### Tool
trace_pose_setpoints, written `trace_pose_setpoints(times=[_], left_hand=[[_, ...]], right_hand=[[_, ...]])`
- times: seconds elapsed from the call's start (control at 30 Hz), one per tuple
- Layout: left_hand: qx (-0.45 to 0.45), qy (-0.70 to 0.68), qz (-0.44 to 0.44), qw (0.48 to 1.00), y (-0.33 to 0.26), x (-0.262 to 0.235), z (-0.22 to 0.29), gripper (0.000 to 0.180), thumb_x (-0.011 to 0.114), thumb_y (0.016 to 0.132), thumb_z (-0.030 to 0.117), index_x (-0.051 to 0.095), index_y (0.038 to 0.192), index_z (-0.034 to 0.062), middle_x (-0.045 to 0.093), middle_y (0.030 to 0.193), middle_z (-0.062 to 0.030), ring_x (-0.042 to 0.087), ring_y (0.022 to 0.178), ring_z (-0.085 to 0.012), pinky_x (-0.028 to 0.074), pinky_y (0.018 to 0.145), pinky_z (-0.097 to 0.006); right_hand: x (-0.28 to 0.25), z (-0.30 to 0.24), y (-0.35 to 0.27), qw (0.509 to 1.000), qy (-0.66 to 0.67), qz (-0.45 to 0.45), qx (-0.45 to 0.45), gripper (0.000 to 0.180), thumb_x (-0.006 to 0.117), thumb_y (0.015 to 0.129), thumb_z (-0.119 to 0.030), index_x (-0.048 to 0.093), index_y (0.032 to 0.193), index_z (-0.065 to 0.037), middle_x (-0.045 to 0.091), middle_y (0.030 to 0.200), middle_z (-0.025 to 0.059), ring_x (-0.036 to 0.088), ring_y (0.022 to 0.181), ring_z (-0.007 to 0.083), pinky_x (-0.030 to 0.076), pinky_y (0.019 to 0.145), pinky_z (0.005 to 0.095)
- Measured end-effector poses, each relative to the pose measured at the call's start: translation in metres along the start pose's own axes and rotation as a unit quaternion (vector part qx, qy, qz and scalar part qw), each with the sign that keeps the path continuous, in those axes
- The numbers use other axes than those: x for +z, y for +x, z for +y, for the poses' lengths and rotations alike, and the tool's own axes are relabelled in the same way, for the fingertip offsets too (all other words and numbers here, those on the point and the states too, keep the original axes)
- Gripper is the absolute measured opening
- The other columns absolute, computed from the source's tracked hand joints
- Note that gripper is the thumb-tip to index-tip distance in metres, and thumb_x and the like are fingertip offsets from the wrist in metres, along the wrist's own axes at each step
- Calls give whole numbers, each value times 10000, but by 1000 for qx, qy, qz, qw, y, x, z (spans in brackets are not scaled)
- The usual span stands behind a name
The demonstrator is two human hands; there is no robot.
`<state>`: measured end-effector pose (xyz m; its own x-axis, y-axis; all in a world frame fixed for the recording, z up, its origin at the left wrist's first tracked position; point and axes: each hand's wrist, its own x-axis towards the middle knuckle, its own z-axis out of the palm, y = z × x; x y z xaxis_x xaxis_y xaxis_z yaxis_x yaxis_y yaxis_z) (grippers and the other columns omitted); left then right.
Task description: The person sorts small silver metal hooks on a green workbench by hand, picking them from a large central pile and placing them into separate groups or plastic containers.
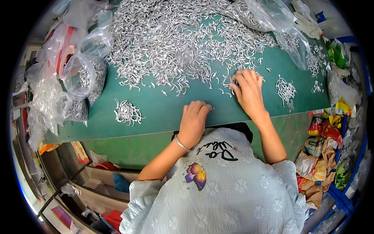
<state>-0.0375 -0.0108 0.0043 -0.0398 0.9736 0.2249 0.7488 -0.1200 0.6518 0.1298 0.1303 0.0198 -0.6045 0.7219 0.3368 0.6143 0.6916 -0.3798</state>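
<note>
A wide heap of small curved silver metal pieces (163, 43) covers the far part of the green tabletop (163, 117). My left hand (194, 120) rests near the front edge, fingers curled together, with the end of one silver piece showing at its fingertips. At the heap's near right border, my right hand (249, 91) is bent down over loose pieces, thumb close to the forefinger; what lies under its fingers is hidden. To the left sits a small separate pile of pieces (127, 112). Another small pile (285, 90) lies right of my right hand.
Clear plastic bags of metal pieces (83, 78) stand at the table's left end. A large clear bag (272, 23) lies at the far right, with more scattered pieces (316, 60) beside it. Colourful packages (315, 160) fill a rack at the right, below the table; shelving (103, 181) stands lower left.
</note>
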Motion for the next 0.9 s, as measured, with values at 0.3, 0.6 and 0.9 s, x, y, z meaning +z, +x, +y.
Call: trace_pose_setpoints(times=[0.3,0.6,0.9], left_hand=[[-37,-6,41,998,-3,-2,-2,184,605,847,4,622,1028,34,580,944,-98,551,854,-276,393,730,-368],[-70,-22,83,994,-2,-2,-2,187,609,842,-46,626,1014,25,587,930,-117,550,819,-308,431,740,-374],[23,-116,0,993,-8,1,6,212,600,803,-45,638,1001,22,599,948,-125,574,870,-304,446,752,-382]], right_hand=[[-11,-17,-12,987,149,-56,30,77,739,767,-122,675,790,-86,613,774,27,555,831,223,361,808,354],[-8,-4,1,999,36,10,28,111,717,782,-100,654,864,-61,603,921,64,534,911,268,366,818,384],[-5,21,4,999,-20,34,22,87,673,825,-84,608,868,-44,600,863,55,542,874,249,349,837,401]])
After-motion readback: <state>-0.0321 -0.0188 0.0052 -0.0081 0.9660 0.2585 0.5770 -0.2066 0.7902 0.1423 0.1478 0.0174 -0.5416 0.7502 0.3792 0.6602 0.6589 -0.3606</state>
